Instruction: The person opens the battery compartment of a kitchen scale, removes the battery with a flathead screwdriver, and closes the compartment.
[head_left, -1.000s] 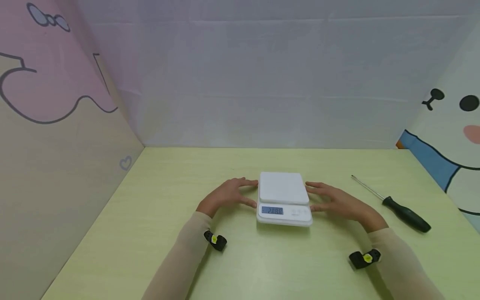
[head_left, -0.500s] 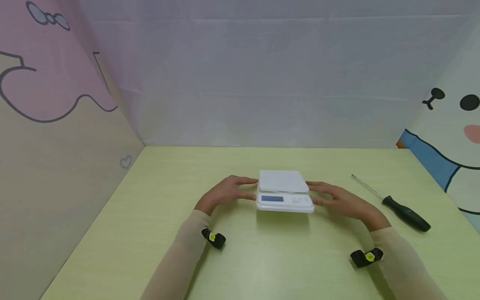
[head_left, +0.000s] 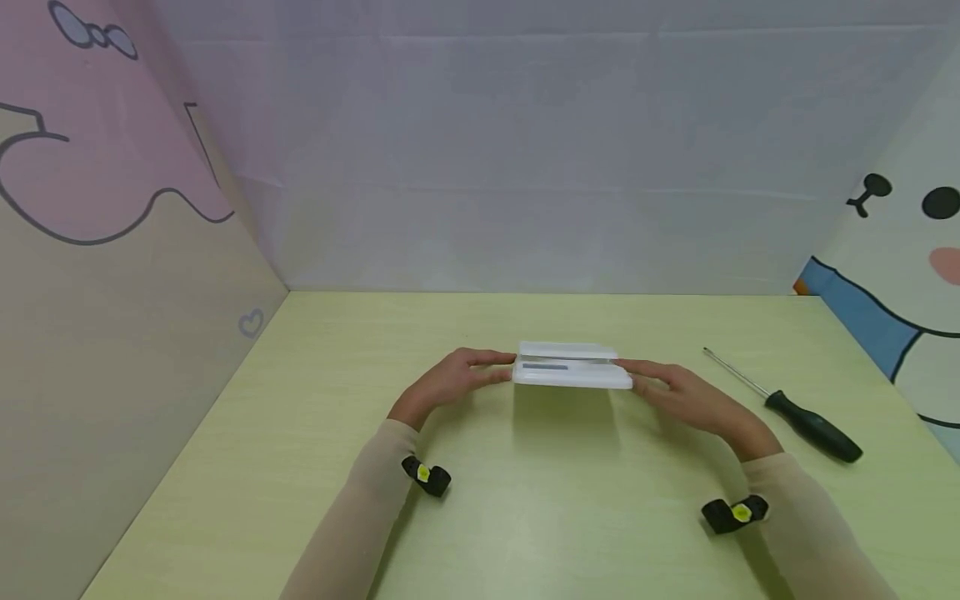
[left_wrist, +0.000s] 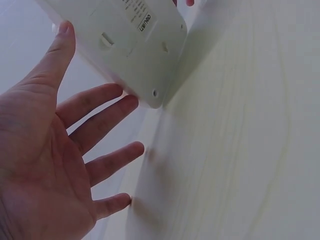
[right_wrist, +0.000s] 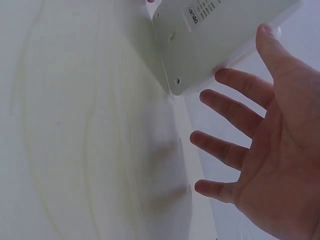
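A white rectangular plastic digital scale (head_left: 570, 374) stands tilted toward twelve o'clock on the pale yellow-green wood-grain tabletop (head_left: 562, 517), its near edge raised and its printed underside showing in both wrist views. The left hand (head_left: 442, 388) at nine o'clock and the right hand (head_left: 686, 402) near four o'clock touch its side edges, fingers straight and spread wide. Near three o'clock lies a dark-green-handled metal screwdriver (head_left: 787, 410), tip pointing to ten o'clock.
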